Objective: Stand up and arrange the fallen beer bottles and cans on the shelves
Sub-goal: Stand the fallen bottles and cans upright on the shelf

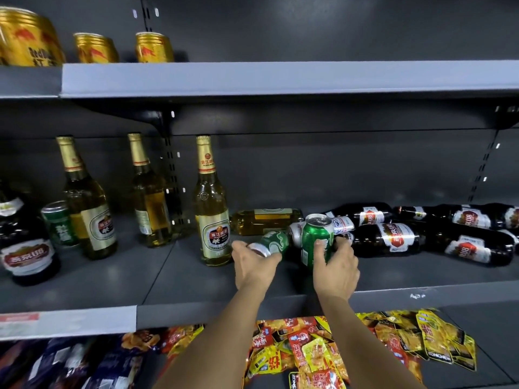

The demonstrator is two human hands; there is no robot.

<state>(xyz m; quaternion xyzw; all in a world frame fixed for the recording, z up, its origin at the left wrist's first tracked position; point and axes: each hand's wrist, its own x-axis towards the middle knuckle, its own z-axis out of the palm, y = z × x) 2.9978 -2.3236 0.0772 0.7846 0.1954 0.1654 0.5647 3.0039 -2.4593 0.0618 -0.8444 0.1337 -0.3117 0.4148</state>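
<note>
On the middle shelf [196, 276] my left hand [254, 263] grips a green beer can [273, 244] that lies tilted on its side. My right hand [335, 265] holds a second green can [317, 240] standing upright. Behind them lie a silver can [341, 224] and a clear golden bottle [266, 220] on their sides. Several dark bottles with red-and-white labels [398, 237] lie fallen to the right. Three golden bottles stand upright at the left, the nearest [212, 209] just left of my left hand.
A green can [59, 223] and a dark bottle [28, 254] stand at the far left. Gold cans [153, 47] stand on the upper shelf [280, 78]. Snack packets [309, 349] fill the shelf below.
</note>
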